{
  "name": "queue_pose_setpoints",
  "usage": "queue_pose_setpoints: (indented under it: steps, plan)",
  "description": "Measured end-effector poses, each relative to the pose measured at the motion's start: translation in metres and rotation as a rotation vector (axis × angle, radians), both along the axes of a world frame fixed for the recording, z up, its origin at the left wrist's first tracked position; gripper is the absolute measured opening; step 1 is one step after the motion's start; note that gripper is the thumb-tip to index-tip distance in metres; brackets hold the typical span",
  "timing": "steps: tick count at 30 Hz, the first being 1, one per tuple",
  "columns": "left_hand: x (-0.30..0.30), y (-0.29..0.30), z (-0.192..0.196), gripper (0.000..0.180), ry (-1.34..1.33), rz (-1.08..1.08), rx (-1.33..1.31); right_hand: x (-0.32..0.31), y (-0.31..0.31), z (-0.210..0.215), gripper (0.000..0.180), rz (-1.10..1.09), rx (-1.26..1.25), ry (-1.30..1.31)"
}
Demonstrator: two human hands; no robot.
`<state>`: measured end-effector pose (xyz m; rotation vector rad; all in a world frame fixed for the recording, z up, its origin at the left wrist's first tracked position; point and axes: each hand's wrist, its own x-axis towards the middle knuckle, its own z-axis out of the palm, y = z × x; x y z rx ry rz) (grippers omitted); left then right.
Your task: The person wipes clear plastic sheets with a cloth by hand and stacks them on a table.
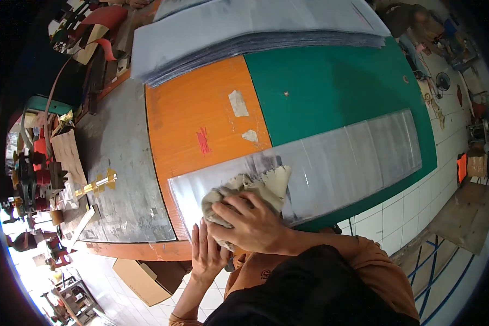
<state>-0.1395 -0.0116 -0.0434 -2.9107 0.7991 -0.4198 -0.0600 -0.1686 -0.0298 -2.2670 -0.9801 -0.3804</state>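
Note:
A long, glossy grey sheet lies across the near side of the table, with faint cross lines and a dark smear around the cloth. My right hand is closed over a crumpled beige cloth and presses it on the sheet's left part. My left hand rests at the near left edge of the sheet, just beside the cloth, its fingers stretched out and holding nothing. The sheet's near edge is partly hidden by my hands and the cloth.
A thick stack of similar grey sheets covers the table's far side. The tabletop has an orange panel, a green panel and a dark grey panel. Below the near edge stands a cardboard box. Machinery lines the left.

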Motion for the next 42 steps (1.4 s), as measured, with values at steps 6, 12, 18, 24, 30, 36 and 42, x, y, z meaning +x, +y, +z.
queue_pose_setpoints:
  steps: [6,12,18,24,30,36,42]
  plan:
    - [-0.001,-0.009,0.0,0.022,-0.083,0.123,0.095,0.031,-0.175,-0.008,0.021,-0.56,-0.27,-0.062]
    - [0.001,-0.013,0.003,0.023,-0.094,0.092,0.114,0.045,-0.355,-0.011,0.036,-1.078,-0.6,-0.296]
    - [0.019,0.0,0.057,0.064,0.418,0.082,-0.235,0.066,-0.404,0.011,0.034,-1.327,0.208,0.194]
    - [0.072,0.032,0.051,0.076,0.29,0.245,-0.363,0.08,-0.306,0.083,0.048,-0.522,-0.382,0.226]
    - [0.077,0.018,0.029,0.066,0.3,0.381,-0.566,0.09,-0.309,0.064,0.056,-0.511,-0.529,0.455]
    - [0.073,0.013,0.028,0.047,0.11,0.125,-0.442,0.081,-0.323,0.052,0.055,-0.524,-0.453,0.27]
    - [0.058,0.023,0.022,0.017,-0.145,-0.325,-0.689,0.075,-0.293,0.066,0.051,-0.703,-0.439,0.321]
